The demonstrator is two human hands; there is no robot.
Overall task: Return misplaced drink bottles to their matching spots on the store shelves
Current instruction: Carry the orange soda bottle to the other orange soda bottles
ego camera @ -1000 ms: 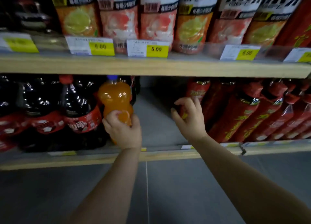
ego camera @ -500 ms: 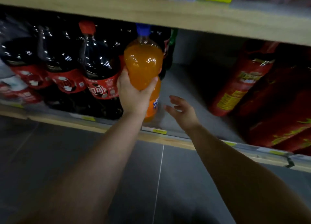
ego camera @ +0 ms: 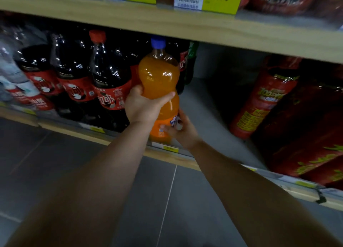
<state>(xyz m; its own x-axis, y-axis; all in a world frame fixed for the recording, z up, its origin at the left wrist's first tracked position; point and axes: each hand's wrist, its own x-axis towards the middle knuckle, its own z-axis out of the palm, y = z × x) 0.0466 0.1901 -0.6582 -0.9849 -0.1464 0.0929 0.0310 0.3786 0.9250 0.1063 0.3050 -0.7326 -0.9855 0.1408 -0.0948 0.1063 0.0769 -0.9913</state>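
Supermarket shelf (ego camera: 167, 27): my left hand (ego camera: 143, 107) grips the orange bottle's (ego camera: 159, 76) waist, right hand (ego camera: 182, 131) curled round its base beside colas (ego camera: 109, 76); tilting could topple them.

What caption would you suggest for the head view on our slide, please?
Left hand grips an orange soda bottle at its waist while the right hand holds its label, beside cola bottles.
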